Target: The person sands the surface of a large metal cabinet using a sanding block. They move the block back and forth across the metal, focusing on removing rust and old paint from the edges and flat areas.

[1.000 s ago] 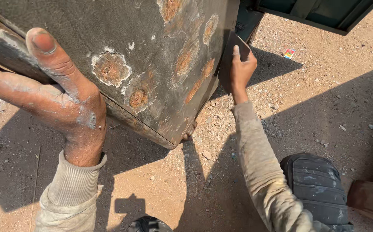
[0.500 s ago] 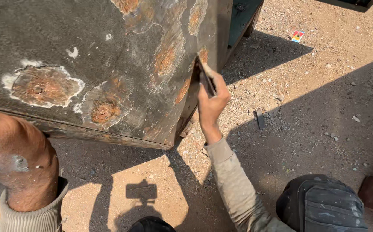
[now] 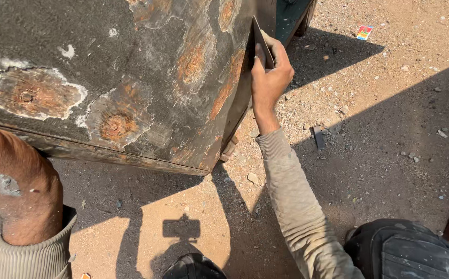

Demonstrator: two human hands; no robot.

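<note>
I see my right hand [image 3: 270, 72] closed around a flat scraper [image 3: 262, 42], blade upright against the rusty metal panel [image 3: 131, 77]'s right edge. My left hand [image 3: 15, 191], far left, seems to press the panel; its grip is hidden.

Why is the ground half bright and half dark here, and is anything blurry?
Head view: hard sun casts sharp shadows on the sandy ground; the rusty dark metal panel is sharp; the left hand, close to the lens, looks soft; the right hand gripping a thin flat scraper blade is crisp.
</note>
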